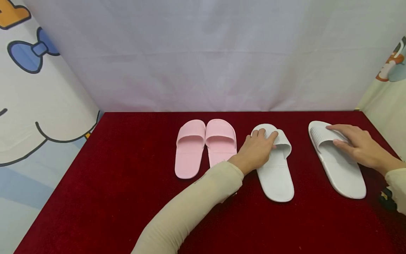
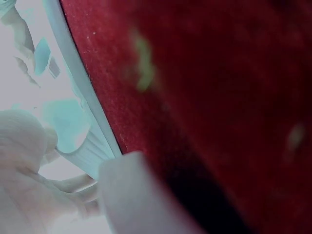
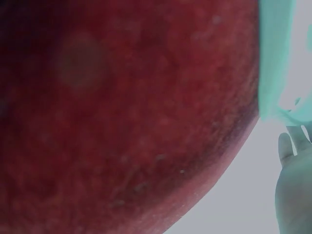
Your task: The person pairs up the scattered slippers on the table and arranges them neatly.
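Observation:
Two white slide slippers lie sole-down and apart on red cloth. At the left white slipper (image 1: 279, 183), my left hand (image 1: 257, 150) grips the ribbed strap from its left side, fingers over the top and thumb by the strap's rear edge. In the left wrist view, fingers (image 2: 78, 187) bear against the ribbed strap (image 2: 92, 151). My right hand (image 1: 361, 146) holds the strap of the right white slipper (image 1: 345, 173), index finger stretched over the front and thumb at the opening. The right wrist view catches only some fingers (image 3: 286, 146) beside the slipper's edge (image 3: 275, 73).
A pair of pink slippers (image 1: 188, 160) lies side by side to the left, partly covered by my left forearm. Red cloth (image 1: 111, 183) covers the surface. A white curtain (image 1: 203, 56) hangs behind, with cartoon-printed cloth (image 1: 31, 116) at the left.

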